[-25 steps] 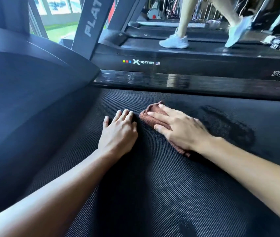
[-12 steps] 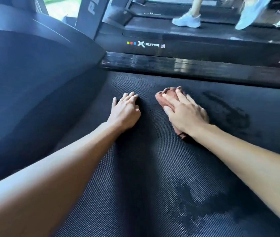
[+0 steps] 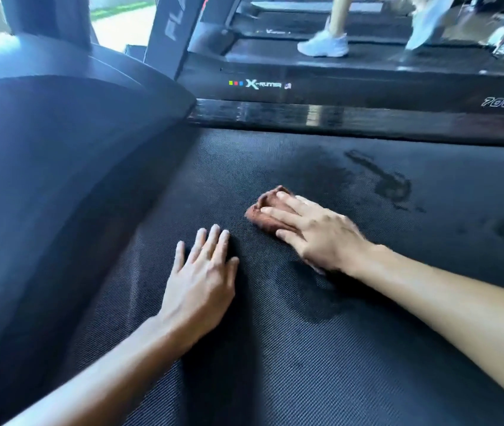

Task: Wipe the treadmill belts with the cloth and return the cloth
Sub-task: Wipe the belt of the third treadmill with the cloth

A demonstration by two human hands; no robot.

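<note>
The black treadmill belt (image 3: 275, 348) looks bumpy, with dark wet marks (image 3: 389, 182) on it. The right hand (image 3: 315, 232) presses the brown cloth (image 3: 263, 210) flat on the belt with straight fingers. The left hand (image 3: 201, 281) lies flat beside it, holding nothing. On the next treadmill (image 3: 336, 78), white shoes (image 3: 324, 44) walk.

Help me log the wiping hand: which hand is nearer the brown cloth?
Right. The right hand presses flat on the cloth; the left hand lies on the belt beside it, not touching.
</note>
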